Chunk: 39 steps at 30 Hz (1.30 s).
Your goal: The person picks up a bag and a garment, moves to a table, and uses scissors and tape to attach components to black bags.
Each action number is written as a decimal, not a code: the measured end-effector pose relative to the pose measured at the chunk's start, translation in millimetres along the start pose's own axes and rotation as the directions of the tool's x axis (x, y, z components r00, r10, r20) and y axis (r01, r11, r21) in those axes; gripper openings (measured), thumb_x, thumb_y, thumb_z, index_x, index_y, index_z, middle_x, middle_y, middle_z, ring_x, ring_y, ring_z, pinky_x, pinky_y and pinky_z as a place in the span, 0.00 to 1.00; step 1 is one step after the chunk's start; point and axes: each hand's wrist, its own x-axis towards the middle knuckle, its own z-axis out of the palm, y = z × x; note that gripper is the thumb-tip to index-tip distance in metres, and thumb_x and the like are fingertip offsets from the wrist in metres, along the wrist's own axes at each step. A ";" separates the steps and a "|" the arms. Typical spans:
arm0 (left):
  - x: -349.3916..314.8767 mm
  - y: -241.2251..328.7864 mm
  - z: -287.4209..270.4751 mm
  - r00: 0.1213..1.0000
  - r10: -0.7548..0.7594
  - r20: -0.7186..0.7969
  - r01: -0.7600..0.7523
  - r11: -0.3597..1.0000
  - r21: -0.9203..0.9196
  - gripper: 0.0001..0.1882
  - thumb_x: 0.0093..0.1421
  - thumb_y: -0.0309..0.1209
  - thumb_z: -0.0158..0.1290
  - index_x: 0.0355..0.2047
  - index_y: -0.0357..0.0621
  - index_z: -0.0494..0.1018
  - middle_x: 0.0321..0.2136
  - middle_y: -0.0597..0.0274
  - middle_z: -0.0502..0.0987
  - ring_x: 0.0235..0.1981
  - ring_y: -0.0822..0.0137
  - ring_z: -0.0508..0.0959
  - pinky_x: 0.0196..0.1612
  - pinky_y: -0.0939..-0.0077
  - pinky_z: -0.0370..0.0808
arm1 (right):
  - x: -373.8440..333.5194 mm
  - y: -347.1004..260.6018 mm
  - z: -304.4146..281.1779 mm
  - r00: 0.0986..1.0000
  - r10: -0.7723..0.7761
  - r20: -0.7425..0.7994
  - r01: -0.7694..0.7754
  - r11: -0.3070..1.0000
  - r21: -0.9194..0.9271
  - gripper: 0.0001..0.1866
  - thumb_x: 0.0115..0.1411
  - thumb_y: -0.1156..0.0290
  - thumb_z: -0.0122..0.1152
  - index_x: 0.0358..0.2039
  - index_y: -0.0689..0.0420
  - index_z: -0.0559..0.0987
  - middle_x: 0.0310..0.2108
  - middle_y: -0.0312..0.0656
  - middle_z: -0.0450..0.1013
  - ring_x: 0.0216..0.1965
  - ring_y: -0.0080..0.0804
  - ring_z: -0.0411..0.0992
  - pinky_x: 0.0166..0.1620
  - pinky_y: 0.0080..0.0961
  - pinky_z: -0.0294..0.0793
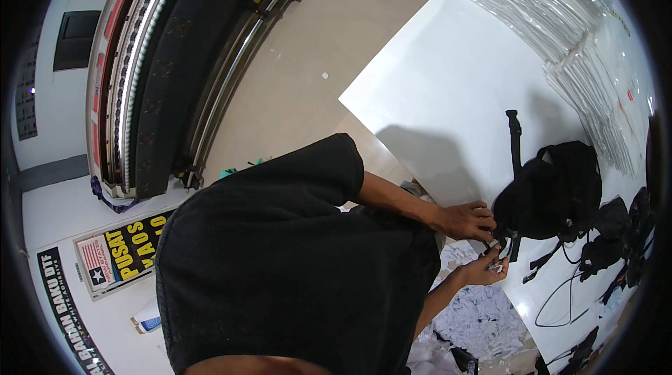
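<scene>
A black fabric bag [549, 189] lies on the white table to the right, one strap with a buckle [514, 123] stretching out behind it. My left hand [465, 221] comes in from above, its curled fingers at a black strap [514, 249] on the bag's near edge. Just below it, my right hand [486, 270] has its fingers closed round a small silvery thing [498, 267], too small to name. The fingertips of both hands nearly meet at the strap. My fingers partly hide the strap end.
Plastic-wrapped white stacks [535, 4] line the table's far right side. Black straps and a thin cord [539, 315] lie right of the bag. White scraps [479, 319] fill the space below the table edge [514, 298]. A large printer [168, 74] stands at left.
</scene>
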 end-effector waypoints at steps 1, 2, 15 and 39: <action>0.0 0.1 -0.7 1.000 -0.001 -0.002 0.001 1.000 0.000 0.18 0.50 0.32 0.58 0.43 0.57 0.77 0.45 0.63 0.71 0.52 0.61 0.68 0.57 0.57 0.62 | -0.3 -1.3 0.6 1.000 -0.014 0.005 0.014 1.000 -0.016 0.25 0.55 0.69 0.71 0.46 0.65 0.68 0.32 0.52 0.75 0.33 0.38 0.77 0.34 0.27 0.78; 0.0 0.1 -1.5 1.000 -0.002 -0.003 0.002 1.000 0.000 0.18 0.50 0.32 0.58 0.44 0.57 0.77 0.46 0.63 0.71 0.52 0.61 0.68 0.57 0.57 0.62 | -0.2 -1.3 1.3 0.999 -0.035 0.007 0.035 0.999 -0.041 0.25 0.55 0.69 0.71 0.46 0.65 0.68 0.32 0.52 0.75 0.33 0.38 0.77 0.34 0.27 0.78; 10.9 7.9 -28.5 0.989 -0.149 0.006 0.142 0.927 -0.348 0.17 0.55 0.37 0.61 0.43 0.46 0.74 0.45 0.57 0.71 0.49 0.57 0.71 0.51 0.57 0.67 | 26.7 -25.1 -48.3 0.933 0.021 0.359 -0.002 0.999 -0.054 0.18 0.62 0.72 0.60 0.51 0.61 0.67 0.35 0.48 0.77 0.36 0.28 0.75 0.32 0.18 0.73; 38.0 59.7 -24.7 0.499 -0.727 0.472 0.703 0.021 -0.711 0.09 0.53 0.28 0.61 0.28 0.32 0.81 0.23 0.54 0.81 0.27 0.75 0.77 0.34 0.75 0.74 | -15.7 -51.3 -33.6 0.955 0.260 0.139 -0.260 0.965 -0.024 0.19 0.61 0.73 0.64 0.49 0.58 0.68 0.37 0.46 0.78 0.37 0.29 0.75 0.30 0.21 0.71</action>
